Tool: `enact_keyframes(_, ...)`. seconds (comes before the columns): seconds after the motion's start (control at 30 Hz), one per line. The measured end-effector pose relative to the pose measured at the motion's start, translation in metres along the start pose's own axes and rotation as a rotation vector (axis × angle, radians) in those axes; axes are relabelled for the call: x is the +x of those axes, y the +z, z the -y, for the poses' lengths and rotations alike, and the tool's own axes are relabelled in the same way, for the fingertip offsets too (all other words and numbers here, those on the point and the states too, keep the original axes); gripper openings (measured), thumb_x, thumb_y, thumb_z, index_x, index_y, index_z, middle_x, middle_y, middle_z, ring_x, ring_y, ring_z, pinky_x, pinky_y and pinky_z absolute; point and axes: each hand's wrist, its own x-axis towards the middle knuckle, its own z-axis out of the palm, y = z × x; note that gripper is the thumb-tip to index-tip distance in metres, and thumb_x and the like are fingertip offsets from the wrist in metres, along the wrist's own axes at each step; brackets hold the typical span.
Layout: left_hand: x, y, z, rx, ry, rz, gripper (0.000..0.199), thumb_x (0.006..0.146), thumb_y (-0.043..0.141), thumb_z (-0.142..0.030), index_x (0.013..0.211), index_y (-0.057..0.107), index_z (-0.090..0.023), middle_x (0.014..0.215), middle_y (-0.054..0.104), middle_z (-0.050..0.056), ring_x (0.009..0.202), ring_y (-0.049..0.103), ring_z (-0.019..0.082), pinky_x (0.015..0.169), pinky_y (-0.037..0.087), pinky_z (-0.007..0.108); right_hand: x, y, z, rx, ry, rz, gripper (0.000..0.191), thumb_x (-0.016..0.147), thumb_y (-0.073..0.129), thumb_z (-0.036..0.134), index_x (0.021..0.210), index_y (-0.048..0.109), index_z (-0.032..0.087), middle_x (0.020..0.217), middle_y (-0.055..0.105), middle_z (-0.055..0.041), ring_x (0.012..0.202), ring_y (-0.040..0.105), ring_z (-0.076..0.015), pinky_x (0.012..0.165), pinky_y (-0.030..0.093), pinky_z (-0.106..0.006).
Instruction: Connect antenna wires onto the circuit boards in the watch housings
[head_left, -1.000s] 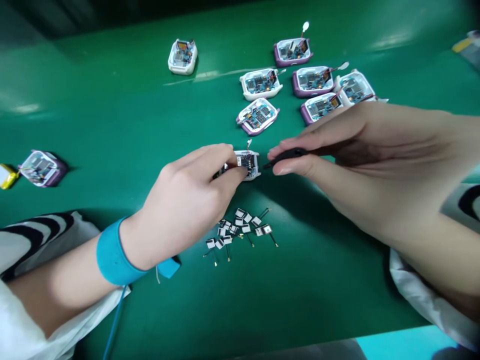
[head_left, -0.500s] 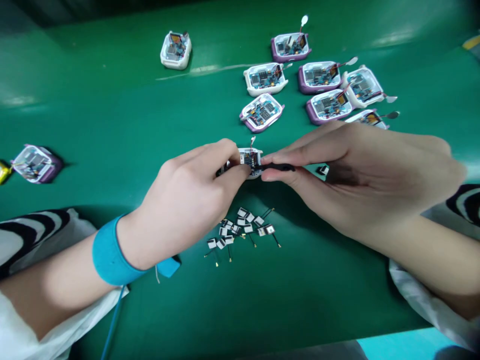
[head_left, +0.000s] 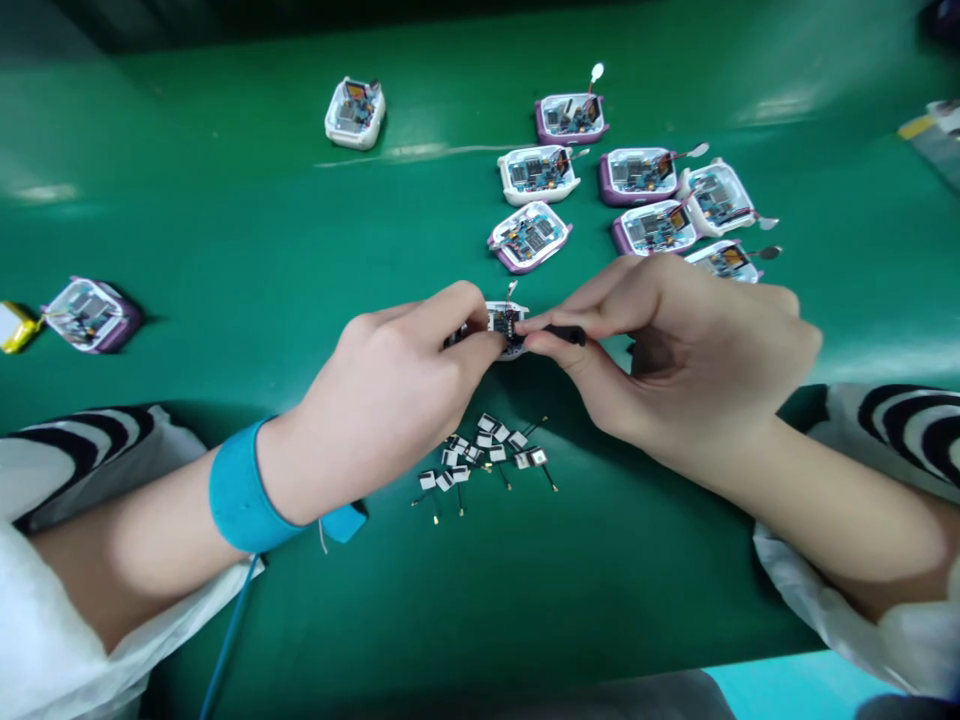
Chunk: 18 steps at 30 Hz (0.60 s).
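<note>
A small white watch case (head_left: 507, 317) with an open circuit board lies between my hands at the middle of the green table. My left hand (head_left: 397, 385), with a blue wrist strap (head_left: 251, 490), grips its left side between thumb and fingers. In my right hand (head_left: 675, 350) a short black tool (head_left: 566, 334) is pinched, its tip hidden at the board. The right fingertips reach the case's right edge. Just below lie several small white modules with thin black leads (head_left: 487, 452).
Several open purple and white cases (head_left: 637, 176) stand at the upper right. One white case (head_left: 355, 114) is at the upper left, and a purple one (head_left: 94, 315) sits far left beside a yellow item (head_left: 16, 328). A blue cord (head_left: 229, 640) runs down the left.
The view has shifted slightly. My right hand has turned and drawn inward a little, still pinching the black tool. My left hand keeps its grip on the case.
</note>
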Motion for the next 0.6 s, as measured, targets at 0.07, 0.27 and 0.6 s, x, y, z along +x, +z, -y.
enact_keyframes(0.07,0.001,0.000,0.000,-0.007,-0.013,0.006,0.022,0.082,0.039,-0.018,0.069,0.057,-0.019,0.077,0.059,0.000,0.058,0.056,0.011,0.044,0.036,0.022,0.001,0.000,0.000,-0.031,0.010,0.034,0.025,0.072,0.059,0.014,0.060,0.039,0.022,0.059,0.056,0.0058,0.049,0.050,-0.0078,0.045,0.041,-0.022)
enact_keyframes(0.27,0.003,0.003,0.003,-0.119,-0.019,0.064,0.025,0.083,0.038,-0.019,0.069,0.058,-0.017,0.081,0.058,0.003,0.073,0.057,0.016,0.061,0.045,0.027,0.002,0.007,0.000,0.015,-0.042,0.031,0.022,0.076,0.054,0.015,0.062,0.038,0.021,0.060,0.056,0.0045,0.059,0.058,-0.0095,0.048,0.043,-0.021)
enact_keyframes(0.6,-0.004,-0.032,-0.003,-0.168,-0.130,0.282,0.042,0.087,0.033,-0.019,0.129,0.033,-0.014,0.087,0.057,0.006,0.073,0.054,0.017,0.064,0.047,0.029,0.024,-0.030,-0.003,0.141,0.132,-0.038,0.006,0.081,0.046,0.020,0.082,0.041,0.020,0.074,0.051,0.0018,0.062,0.056,-0.0092,0.054,0.046,-0.023)
